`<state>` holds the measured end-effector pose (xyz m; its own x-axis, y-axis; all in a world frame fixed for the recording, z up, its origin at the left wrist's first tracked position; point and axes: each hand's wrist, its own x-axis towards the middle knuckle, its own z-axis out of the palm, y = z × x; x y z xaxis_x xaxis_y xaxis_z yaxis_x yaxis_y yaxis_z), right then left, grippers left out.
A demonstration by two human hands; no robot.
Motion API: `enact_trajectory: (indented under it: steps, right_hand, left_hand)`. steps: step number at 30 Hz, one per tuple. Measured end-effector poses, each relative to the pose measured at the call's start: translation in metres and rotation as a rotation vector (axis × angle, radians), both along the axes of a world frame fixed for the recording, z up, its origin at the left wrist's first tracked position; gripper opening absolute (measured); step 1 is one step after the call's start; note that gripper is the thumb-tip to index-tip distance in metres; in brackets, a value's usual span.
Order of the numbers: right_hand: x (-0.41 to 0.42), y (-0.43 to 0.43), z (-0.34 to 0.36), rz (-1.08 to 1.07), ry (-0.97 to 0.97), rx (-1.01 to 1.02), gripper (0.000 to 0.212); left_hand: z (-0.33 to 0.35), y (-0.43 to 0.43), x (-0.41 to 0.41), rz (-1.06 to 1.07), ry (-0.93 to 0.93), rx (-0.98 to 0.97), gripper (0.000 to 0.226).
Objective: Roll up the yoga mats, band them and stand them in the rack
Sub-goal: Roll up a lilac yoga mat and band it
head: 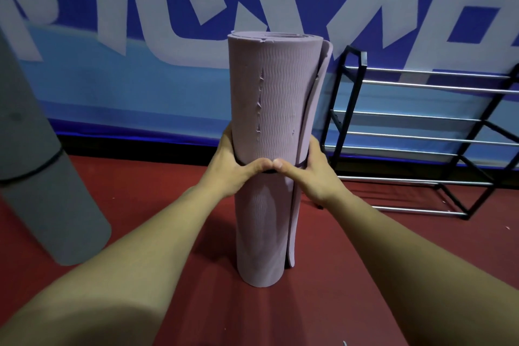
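Now left hand (pixel 227 168) and right hand (pixel 311 174) circle the upright lilac foam yoga-mat roll (pixel 269 93), each grip clamped on it, thumbs pressing the thin black band (pixel 267 171), likely to stop unrolling.

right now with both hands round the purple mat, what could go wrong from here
1. The outer flap of the purple yoga mat gapes open on the right, and the black band sits only at mid-height, so the top may unroll.
2. The mat stands on end on the floor, steadied only by the left hand and right hand. Letting go could tip it, perhaps against the rack.
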<state>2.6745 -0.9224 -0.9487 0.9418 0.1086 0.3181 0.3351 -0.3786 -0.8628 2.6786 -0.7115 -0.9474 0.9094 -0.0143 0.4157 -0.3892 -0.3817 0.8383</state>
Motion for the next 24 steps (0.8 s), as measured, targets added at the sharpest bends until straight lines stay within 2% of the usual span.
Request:
enact_trajectory:
  steps: [6,9,10,12,14,20,22,24]
  right_hand:
    - [-0.006,-0.013,-0.024,0.02,0.137,-0.159,0.117]
    - [-0.005,-0.01,-0.022,0.012,0.113,-0.095,0.121]
    - [-0.002,-0.008,-0.019,0.011,0.09,-0.079,0.116]
    - [-0.001,-0.005,-0.012,0.02,0.053,-0.079,0.101]
    - [-0.001,-0.004,-0.011,0.021,0.049,-0.087,0.098]
    - [-0.007,-0.018,-0.039,0.046,0.211,-0.203,0.118]
    - [-0.007,-0.018,-0.039,0.047,0.209,-0.16,0.127]
    - [-0.005,-0.015,-0.03,0.033,0.139,-0.099,0.126]
  left_hand:
    - [-0.024,0.011,0.0,0.001,0.072,0.139,0.132]
    - [-0.021,0.012,0.0,0.006,0.027,0.116,0.137]
    - [-0.017,0.011,0.001,0.009,0.011,0.079,0.137]
    - [-0.01,0.007,0.001,-0.018,0.002,0.028,0.124]
    - [-0.011,0.005,-0.001,-0.041,0.001,0.047,0.113]
    - [-0.036,0.015,-0.001,-0.04,0.128,0.178,0.137]
    - [-0.037,0.016,-0.004,-0.051,0.126,0.183,0.143]
    - [-0.033,0.015,-0.004,-0.02,0.088,0.145,0.15]
